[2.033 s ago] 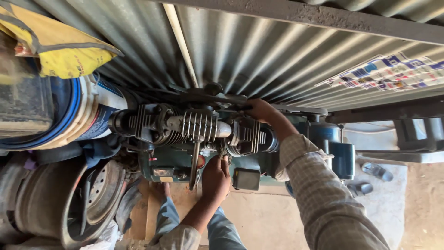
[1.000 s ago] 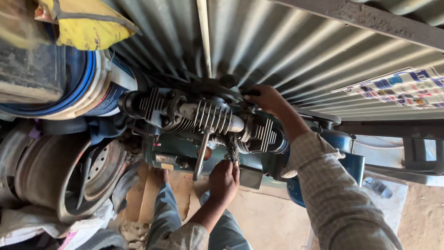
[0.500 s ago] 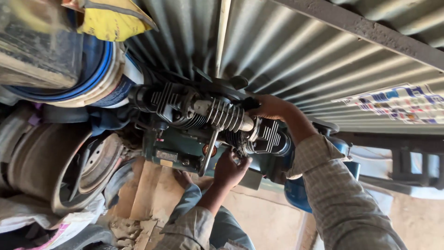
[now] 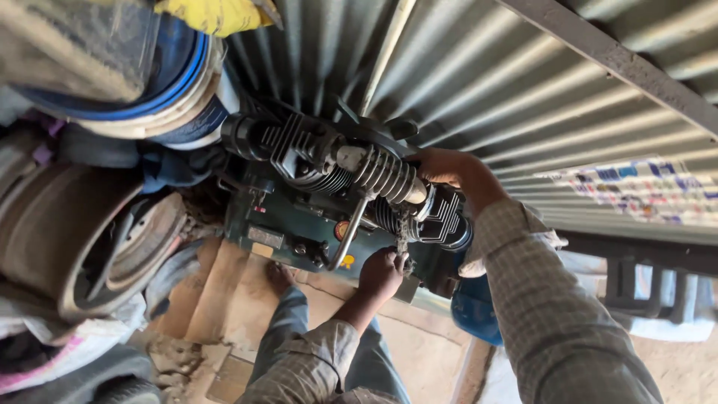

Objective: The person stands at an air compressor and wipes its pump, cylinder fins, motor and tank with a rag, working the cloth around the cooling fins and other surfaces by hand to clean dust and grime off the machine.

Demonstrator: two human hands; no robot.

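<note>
Dirt floor [image 4: 426, 352]: flattened cardboard [image 4: 224, 292], green compressor [image 4: 329, 217], tyres [image 4: 82, 239].

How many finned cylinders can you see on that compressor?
3: one cylinder at upper left, one in the middle, one lower right beside the right hand. Others may be hidden.

— Daylight falls warm on the corrugated metal wall [image 4: 523, 112] and the checked sleeve [image 4: 553, 314], bright at the right.

— The left is dimmer; the tyre [image 4: 82, 239] lies in shade. Near edges smear, the top-left corner is blurred, the finned engine [image 4: 351, 187] stays sharp.
</note>
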